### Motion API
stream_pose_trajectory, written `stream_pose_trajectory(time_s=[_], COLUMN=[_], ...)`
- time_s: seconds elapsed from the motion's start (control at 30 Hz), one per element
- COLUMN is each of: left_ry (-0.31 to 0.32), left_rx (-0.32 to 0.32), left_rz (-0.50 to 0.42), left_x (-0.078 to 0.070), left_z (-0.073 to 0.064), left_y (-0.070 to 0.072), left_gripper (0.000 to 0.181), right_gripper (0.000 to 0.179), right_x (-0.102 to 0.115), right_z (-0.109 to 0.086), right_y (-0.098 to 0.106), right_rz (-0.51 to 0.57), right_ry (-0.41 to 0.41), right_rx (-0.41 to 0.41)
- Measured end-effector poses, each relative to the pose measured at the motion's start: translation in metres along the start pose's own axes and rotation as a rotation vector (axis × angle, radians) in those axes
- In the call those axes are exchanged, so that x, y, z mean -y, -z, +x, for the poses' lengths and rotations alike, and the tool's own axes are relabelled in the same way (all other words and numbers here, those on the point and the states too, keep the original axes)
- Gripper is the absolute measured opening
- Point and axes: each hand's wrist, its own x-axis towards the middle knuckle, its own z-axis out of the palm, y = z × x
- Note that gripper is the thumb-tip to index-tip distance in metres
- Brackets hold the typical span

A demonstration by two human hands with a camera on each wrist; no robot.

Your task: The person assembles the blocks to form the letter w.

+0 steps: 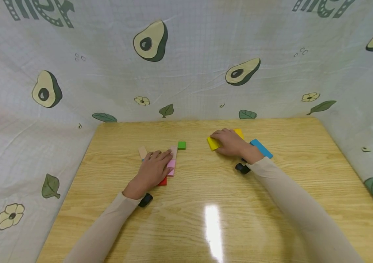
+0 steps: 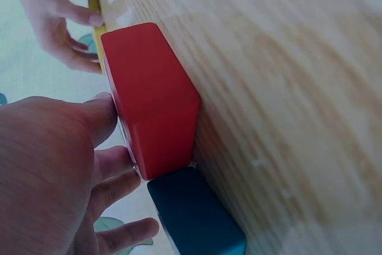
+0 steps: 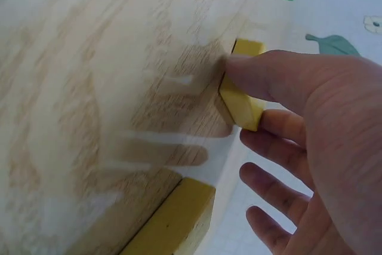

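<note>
My left hand (image 1: 152, 170) lies over a group of wooden blocks, its fingertips on a pale pink block (image 1: 174, 150) and its thumb by a brighter pink block (image 1: 171, 168). Under that palm a red block (image 2: 158, 100) shows, with a dark blue block (image 2: 200, 213) against its end. My right hand (image 1: 230, 143) pinches a yellow block (image 3: 242, 103) between thumb and fingers, low over or on the table; contact is unclear. Beside that hand is a second yellow block (image 3: 179, 222), partly covered in the head view.
A small green block (image 1: 181, 145) sits between the hands, just beyond the pink ones. A tan block (image 1: 143, 151) lies left of the left fingers. Near the right wrist is a long blue block (image 1: 261, 148). Printed cloth (image 1: 193, 69) hangs behind the wooden table (image 1: 199, 226).
</note>
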Motion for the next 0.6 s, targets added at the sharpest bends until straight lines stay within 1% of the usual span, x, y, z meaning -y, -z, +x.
stream_pose_trajectory(time_s=[0.2,0.5,0.6], left_ry=[-0.006,-0.016,-0.011], left_rx=[-0.007,-0.018,-0.002], left_rz=[0.005,0.004,0.002], left_x=[0.000,0.001,0.001], left_z=[0.000,0.001,0.001], left_y=[0.000,0.001,0.003], left_gripper=[0.050,0.050,0.051], right_gripper=[0.061,0.062,0.063], right_x=[0.009,0.040,0.047], right_z=[0.003,0.006,0.008], right_y=[-0.002,-0.007,-0.010], right_rz=[0.003,0.046,0.035], right_ry=[0.026,0.079,0.083], right_rx=[-0.003,-0.035,-0.027])
